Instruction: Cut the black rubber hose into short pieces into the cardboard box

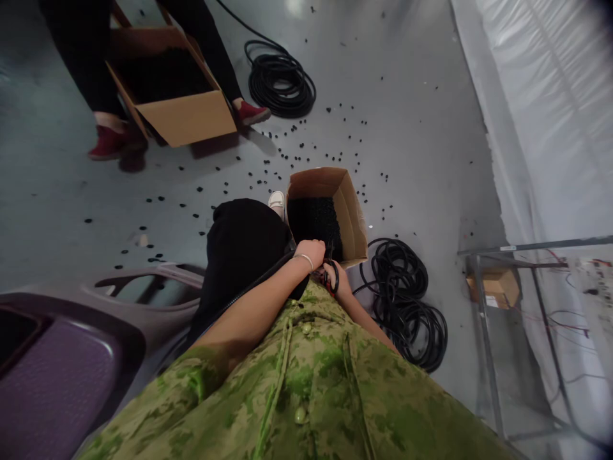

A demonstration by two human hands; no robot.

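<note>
Grey, smooth floor (412, 160) dotted with small black pieces (200, 189) spreads across the frame. At centre, the right hand (342, 281) has its fingers around a black loop-handled tool (336, 276) resembling scissors; the left hand (310, 251) curls just beside the tool's upper end, its grip hard to tell. Just beyond stands an open brown cardboard box (352, 214) of black bits (311, 220); upper left, a second cardboard box (189, 118) sits between another person's legs (218, 57).

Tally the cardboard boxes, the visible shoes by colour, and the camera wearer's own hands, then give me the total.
Brown cardboard boxes: 3
Red low-cut shoes: 2
White shoe: 1
Camera wearer's bare hands: 2
Total: 8
</note>
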